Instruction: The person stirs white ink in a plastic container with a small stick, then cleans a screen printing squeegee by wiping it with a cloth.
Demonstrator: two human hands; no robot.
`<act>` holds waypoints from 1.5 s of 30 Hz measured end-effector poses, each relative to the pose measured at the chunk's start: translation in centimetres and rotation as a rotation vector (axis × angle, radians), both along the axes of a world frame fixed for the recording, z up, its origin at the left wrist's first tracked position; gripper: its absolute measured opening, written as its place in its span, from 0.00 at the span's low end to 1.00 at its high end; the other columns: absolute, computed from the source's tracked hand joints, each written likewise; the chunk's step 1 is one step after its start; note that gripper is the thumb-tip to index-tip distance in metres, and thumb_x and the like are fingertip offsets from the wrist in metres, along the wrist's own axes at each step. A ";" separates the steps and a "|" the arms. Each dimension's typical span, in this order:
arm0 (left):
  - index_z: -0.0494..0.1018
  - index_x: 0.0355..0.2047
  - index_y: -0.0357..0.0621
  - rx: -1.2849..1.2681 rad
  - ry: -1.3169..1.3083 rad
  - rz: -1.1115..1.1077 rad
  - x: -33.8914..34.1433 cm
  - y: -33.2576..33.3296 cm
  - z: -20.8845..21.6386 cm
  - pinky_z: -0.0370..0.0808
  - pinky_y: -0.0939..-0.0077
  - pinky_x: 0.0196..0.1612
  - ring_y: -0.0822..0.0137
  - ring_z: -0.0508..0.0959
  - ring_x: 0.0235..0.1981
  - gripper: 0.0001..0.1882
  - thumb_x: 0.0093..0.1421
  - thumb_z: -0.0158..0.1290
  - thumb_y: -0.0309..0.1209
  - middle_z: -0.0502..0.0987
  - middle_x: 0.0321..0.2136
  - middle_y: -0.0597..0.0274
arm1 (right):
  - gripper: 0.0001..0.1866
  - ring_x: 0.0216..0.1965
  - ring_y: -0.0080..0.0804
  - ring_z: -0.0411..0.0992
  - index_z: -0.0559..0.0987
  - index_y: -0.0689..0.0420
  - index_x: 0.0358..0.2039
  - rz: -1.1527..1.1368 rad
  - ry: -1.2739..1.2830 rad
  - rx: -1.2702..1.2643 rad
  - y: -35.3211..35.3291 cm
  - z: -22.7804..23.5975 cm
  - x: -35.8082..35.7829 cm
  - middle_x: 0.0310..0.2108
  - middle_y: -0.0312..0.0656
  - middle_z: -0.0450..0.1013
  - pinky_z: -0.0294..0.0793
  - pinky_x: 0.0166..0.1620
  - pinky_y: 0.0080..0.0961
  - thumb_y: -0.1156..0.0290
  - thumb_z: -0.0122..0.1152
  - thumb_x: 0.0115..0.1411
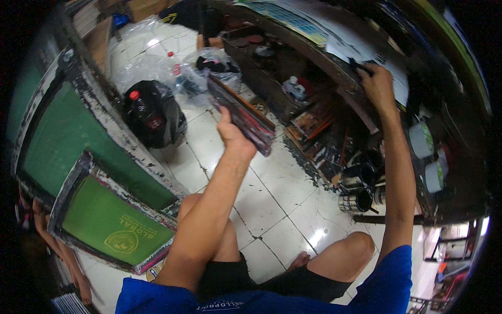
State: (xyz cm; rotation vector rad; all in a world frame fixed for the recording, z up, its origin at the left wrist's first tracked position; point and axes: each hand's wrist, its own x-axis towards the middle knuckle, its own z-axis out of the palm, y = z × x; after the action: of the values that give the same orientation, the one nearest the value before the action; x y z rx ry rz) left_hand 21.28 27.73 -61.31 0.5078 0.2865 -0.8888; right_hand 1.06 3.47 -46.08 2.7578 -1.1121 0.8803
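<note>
My left hand (pixel 234 135) grips a long, flat squeegee (pixel 243 112) with a wooden edge and dark, ink-stained sides. It is held slanted above the white tiled floor (pixel 272 209), my thumb lying along its near side. Up at the right, my right hand (pixel 377 86) is closed at the edge of the worktable (pixel 314 52). A small black piece (pixel 360 67) sticks out from its fingers, and its kind is unclear. White sheets (pixel 355 49) lie on the table beside that hand.
Green screen frames, a large one (pixel 89 131) and a smaller one (pixel 99 209), lean at left. A red-capped bottle (pixel 146 112) rests against a black plastic bag (pixel 175 120). Ink-stained cans (pixel 357 200) stand beneath the table at right. Another person's leg (pixel 65 251) shows at far left.
</note>
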 end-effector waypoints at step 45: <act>0.69 0.56 0.35 0.537 0.081 -0.232 -6.9 7.4 -3.1 0.74 0.61 0.53 0.57 0.77 0.46 0.28 0.67 0.51 0.47 0.76 0.49 0.55 | 0.14 0.43 0.54 0.74 0.79 0.64 0.45 0.355 0.154 1.076 19.3 -8.5 -5.7 0.39 0.55 0.76 0.73 0.50 0.40 0.78 0.56 0.57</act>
State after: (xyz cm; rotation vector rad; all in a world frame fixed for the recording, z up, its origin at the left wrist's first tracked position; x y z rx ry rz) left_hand 14.33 35.18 -64.42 1.0183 0.5549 -1.0609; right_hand -4.60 22.75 -54.55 3.8595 -1.3574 -0.0244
